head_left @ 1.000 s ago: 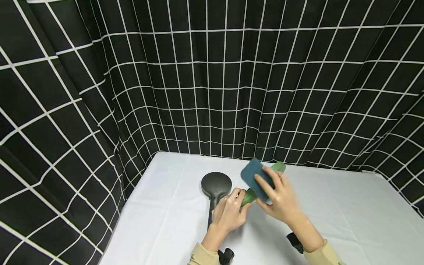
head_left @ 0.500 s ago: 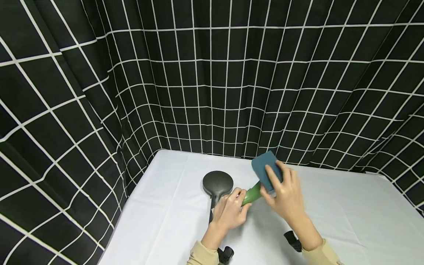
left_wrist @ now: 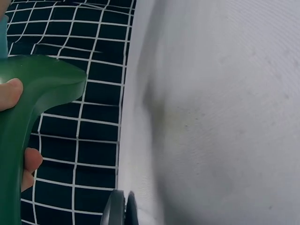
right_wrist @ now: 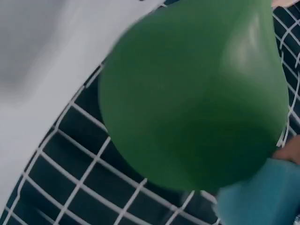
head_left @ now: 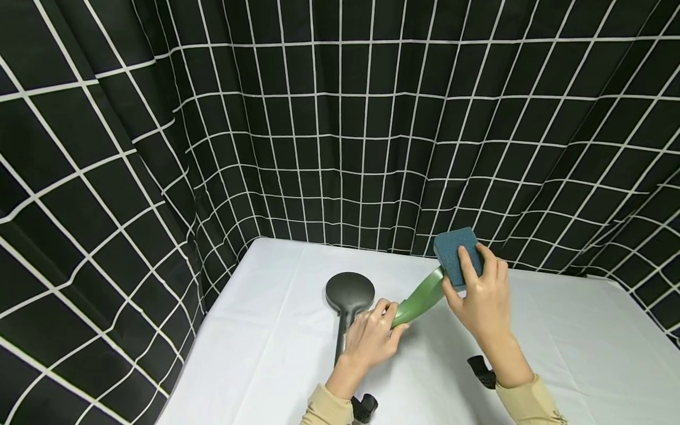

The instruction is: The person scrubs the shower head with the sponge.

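My left hand [head_left: 372, 339] grips the near end of a curved, glossy green tool [head_left: 422, 298] above the table. In the left wrist view the handle of this green tool [left_wrist: 14, 140] shows, with a flared, hooked end. Its wide, rounded far end [right_wrist: 197, 93] fills much of the right wrist view. A blue sponge [head_left: 451, 248] is pinched in my right hand [head_left: 486, 295], beside the tool's far end. The sponge [right_wrist: 262, 197] meets the tool's rim in the right wrist view; whether they touch I cannot tell.
A dark grey, round-headed object with a handle [head_left: 349, 291] lies on the white table [head_left: 249, 330], just left of and partly behind my left hand. Black curtains with white grid lines [head_left: 329, 118] stand behind and at both sides.
My right hand has slid the sponge rightward and away along the green tool to its far end, uncovering more of the tool. My left hand stays nearly still.
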`<state>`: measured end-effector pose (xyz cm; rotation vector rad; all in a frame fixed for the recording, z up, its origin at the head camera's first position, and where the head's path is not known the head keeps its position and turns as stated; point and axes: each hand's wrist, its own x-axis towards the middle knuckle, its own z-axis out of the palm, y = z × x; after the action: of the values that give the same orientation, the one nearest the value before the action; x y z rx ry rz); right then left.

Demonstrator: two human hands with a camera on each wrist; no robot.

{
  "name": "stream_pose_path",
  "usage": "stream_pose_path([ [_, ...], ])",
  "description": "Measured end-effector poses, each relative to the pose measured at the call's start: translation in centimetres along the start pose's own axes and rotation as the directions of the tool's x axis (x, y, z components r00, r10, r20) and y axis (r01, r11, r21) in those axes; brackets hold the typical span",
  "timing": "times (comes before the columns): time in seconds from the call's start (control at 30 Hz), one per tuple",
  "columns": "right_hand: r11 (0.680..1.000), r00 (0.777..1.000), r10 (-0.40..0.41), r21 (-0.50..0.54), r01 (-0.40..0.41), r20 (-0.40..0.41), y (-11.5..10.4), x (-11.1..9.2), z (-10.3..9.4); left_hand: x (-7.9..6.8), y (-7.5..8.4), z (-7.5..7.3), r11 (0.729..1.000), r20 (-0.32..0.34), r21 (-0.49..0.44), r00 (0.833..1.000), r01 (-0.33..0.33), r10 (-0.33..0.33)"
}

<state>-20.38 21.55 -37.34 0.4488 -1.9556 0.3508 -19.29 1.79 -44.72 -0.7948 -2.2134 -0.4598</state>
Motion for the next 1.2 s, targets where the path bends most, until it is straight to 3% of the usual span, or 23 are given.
stream_pose_path([
  [0.1, 0.997, 0.997, -0.077, 0.02, 0.077, -0.008, -0.9, -0.6, 0.4, 0.0, -0.2, -0.3, 0.998, -0.004, -0.042, 0.999, 0.043, -0.043],
  [0.2, 0.977, 0.98, -0.199, 0.075, 0.197, 0.018, -2.0, -2.0, 0.9, -0.1, -0.4, -0.2, 0.982, 0.009, -0.155, 0.995, 0.104, -0.104],
  [0.27, 0.96, 0.964, -0.26, 0.117, 0.253, 0.046, -2.5, -2.8, 1.1, -0.2, -0.5, 0.0, 0.948, 0.028, -0.277, 0.987, 0.158, -0.156],
  [0.33, 0.952, 0.958, -0.274, 0.165, 0.258, 0.084, -2.7, -3.5, 1.2, -0.2, -0.6, 0.2, 0.874, 0.069, -0.428, 0.973, 0.228, -0.22],
  [0.37, 0.955, 0.963, -0.253, 0.183, 0.234, 0.093, -2.8, -3.7, 1.1, -0.2, -0.6, 0.3, 0.82, 0.096, -0.507, 0.962, 0.268, -0.255],
  [0.4, 0.961, 0.973, -0.213, 0.2, 0.191, 0.092, -2.7, -3.8, 1.0, -0.1, -0.6, 0.3, 0.74, 0.135, -0.598, 0.948, 0.309, -0.287],
  [0.5, 0.968, 1.0, 0.004, 0.251, -0.009, 0.019, -2.1, -3.7, 0.6, 0.1, -0.7, 0.3, 0.429, 0.265, -0.803, 0.893, 0.413, -0.363],
  [0.53, 0.955, 0.994, 0.105, 0.281, -0.094, -0.023, -1.9, -3.6, 0.3, 0.2, -0.8, 0.2, 0.321, 0.309, -0.84, 0.873, 0.436, -0.378],
  [0.6, 0.893, 0.947, 0.312, 0.364, -0.264, -0.079, -1.6, -3.1, -0.3, 0.6, -0.7, -0.7, 0.14, 0.381, -0.875, 0.839, 0.463, -0.389],
  [0.7, 0.735, 0.848, 0.525, 0.541, -0.408, -0.073, -1.3, -2.9, -0.3, 0.8, -0.5, -1.0, -0.043, 0.435, -0.889, 0.811, 0.456, -0.391],
  [0.73, 0.688, 0.83, 0.555, 0.586, -0.428, -0.046, -1.6, -2.9, -0.2, 0.8, -0.4, -1.0, -0.097, 0.451, -0.887, 0.804, 0.451, -0.388],
  [0.8, 0.621, 0.835, 0.55, 0.666, -0.413, 0.005, -2.2, -3.0, 0.5, 0.6, -0.2, -0.5, -0.18, 0.469, -0.883, 0.801, 0.433, -0.372],
  [0.83, 0.616, 0.855, 0.518, 0.687, -0.385, 0.015, -2.7, -3.0, 0.9, 0.4, 0.0, -0.1, -0.212, 0.476, -0.879, 0.805, 0.426, -0.355],
  [0.87, 0.631, 0.879, 0.477, 0.685, -0.363, 0.026, -3.2, -3.0, 1.2, 0.4, 0.2, 0.0, -0.224, 0.484, -0.874, 0.81, 0.431, -0.331],
  [0.97, 0.718, 0.931, 0.364, 0.628, -0.3, 0.028, -4.5, -2.8, 1.9, 0.4, 0.7, 0.3, -0.238, 0.499, -0.861, 0.837, 0.449, -0.227],
  [1.03, 0.784, 0.952, 0.305, 0.563, -0.261, 0.015, -4.8, -2.7, 2.3, 0.4, 0.9, 0.5, -0.253, 0.507, -0.85, 0.848, 0.462, -0.154],
  [1.13, 0.821, 0.973, 0.232, 0.533, -0.204, 0.014, -5.1, -2.9, 2.7, 0.4, 0.8, 0.7, -0.28, 0.53, -0.827, 0.842, 0.488, -0.098],
  [1.2, 0.832, 0.982, 0.184, 0.528, -0.171, 0.028, -5.1, -3.2, 2.8, 0.3, 0.5, 0.7, -0.264, 0.546, -0.82, 0.833, 0.508, -0.089],
])
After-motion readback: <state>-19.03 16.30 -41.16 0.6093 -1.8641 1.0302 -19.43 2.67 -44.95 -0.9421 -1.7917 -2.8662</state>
